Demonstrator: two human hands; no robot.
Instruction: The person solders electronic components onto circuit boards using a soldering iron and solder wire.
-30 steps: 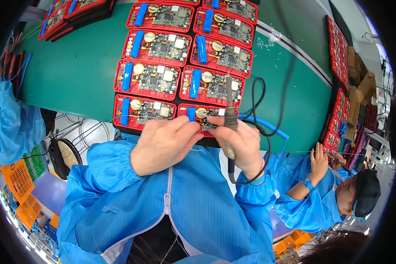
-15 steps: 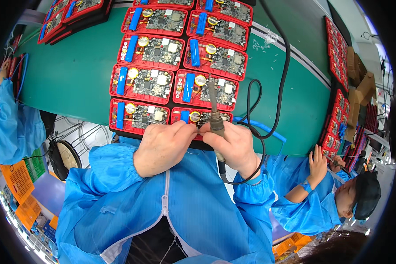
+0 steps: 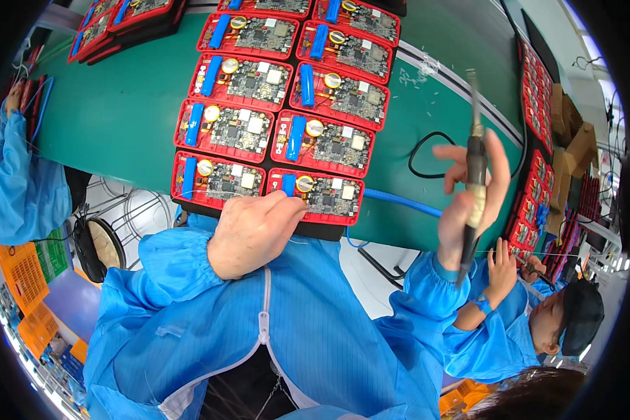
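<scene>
My left hand point(image 3: 255, 231) rests at the lower edge of the nearest right red case point(image 3: 355, 210), fingers pinched on thin solder wire point(image 3: 213, 192); its fingertips cover that case's lower left corner. The case holds a circuit board point(image 3: 329, 197), a round yellow-rimmed coin cell point(image 3: 304, 183) and a blue battery point(image 3: 288, 184). Off to the right, my right hand point(image 3: 495, 178) is raised above the table, closed round a soldering iron point(image 3: 477, 164) whose tip points up and away. The iron is slightly blurred. To the left sits another red case point(image 3: 177, 189) with similar parts.
Two columns of similar red cases point(image 3: 239, 87) run away across the green table point(image 3: 112, 126). White scraps point(image 3: 420, 70) lie beyond them. A blue coiled cord point(image 3: 402, 201) and a black cable point(image 3: 414, 157) lie at right. Co-workers in blue sit left point(image 3: 24, 203) and right point(image 3: 497, 336).
My right hand has lifted the soldering iron away from the nearest right case, moving right and upward. My left hand stays near the case, still pinching the wire. The cable has shifted right.
</scene>
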